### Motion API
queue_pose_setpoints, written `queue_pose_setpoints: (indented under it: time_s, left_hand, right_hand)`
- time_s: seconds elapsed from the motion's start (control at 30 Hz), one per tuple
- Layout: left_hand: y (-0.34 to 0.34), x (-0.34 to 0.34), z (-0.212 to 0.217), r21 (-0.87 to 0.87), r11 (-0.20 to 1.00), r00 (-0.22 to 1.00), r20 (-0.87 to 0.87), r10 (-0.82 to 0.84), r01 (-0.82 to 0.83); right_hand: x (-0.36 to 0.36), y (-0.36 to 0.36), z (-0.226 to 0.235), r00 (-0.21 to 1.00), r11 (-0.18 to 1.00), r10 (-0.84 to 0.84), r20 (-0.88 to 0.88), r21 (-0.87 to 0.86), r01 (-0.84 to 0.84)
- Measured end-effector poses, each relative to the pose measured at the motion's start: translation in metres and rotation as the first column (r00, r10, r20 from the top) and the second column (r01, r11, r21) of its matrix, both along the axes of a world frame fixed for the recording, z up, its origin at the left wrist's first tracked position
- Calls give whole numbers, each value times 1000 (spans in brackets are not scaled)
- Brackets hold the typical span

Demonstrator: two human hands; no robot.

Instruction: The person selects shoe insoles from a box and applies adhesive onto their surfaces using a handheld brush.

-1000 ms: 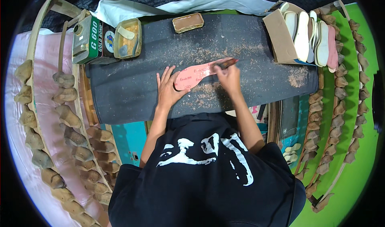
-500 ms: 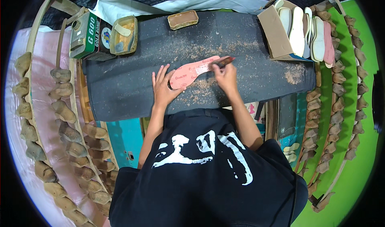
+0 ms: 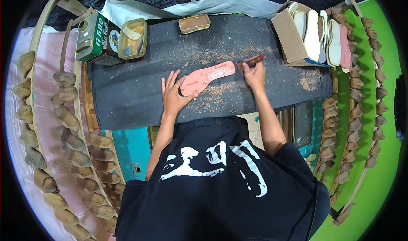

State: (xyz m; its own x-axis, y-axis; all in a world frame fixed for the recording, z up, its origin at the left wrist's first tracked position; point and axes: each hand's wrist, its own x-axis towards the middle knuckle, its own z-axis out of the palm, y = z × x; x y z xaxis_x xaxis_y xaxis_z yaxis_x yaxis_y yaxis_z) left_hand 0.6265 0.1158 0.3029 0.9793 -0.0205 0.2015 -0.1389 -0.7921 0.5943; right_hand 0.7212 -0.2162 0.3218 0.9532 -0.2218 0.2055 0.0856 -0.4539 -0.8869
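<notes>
A pink insole (image 3: pixel 207 77) is being worked on the dark surface (image 3: pixel 136 92), probably trimmed or scraped at its toe end, judging by the shavings (image 3: pixel 212 94) scattered around it. The heel end is pinned flat under the left hand (image 3: pixel 175 92), whose fingers are spread apart and pressed on it. The right hand (image 3: pixel 255 74) is closed around a small brown tool (image 3: pixel 251 62), whose tip is set just beside the toe edge. The next stroke seems to call for a steady hold-down while the tool is drawn along the edge.
</notes>
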Motion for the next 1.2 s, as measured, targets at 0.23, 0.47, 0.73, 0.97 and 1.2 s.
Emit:
queue_pose_setpoints:
  time_s: [0.23, 0.47, 0.73, 0.97, 1.2]
  left_hand:
    - [1, 4, -4, 12, 1000, 1000, 19, -5, 5]
    - [0, 2, 2, 26, 1000, 1000, 7, 11, -11]
    - [0, 4, -1, 18, 1000, 1000, 6, -5, 5]
    - [-1, 3, 2, 17, 1000, 1000, 4, 11, -11]
    - [-1, 6, 1, 19, 1000, 1000, 3, 9, -9]
  right_hand:
    - [-3, 77, 16, 967, 967, 254, 6, -22, -254]
    - [5, 42, 14, 999, 992, 41, -35, -114, -44]
    - [-2, 86, 11, 958, 920, 269, 97, -319, -226]
    - [16, 42, 24, 995, 914, 76, 65, -404, -43]
    - [-16, 120, 21, 906, 780, 411, 101, -554, -292]
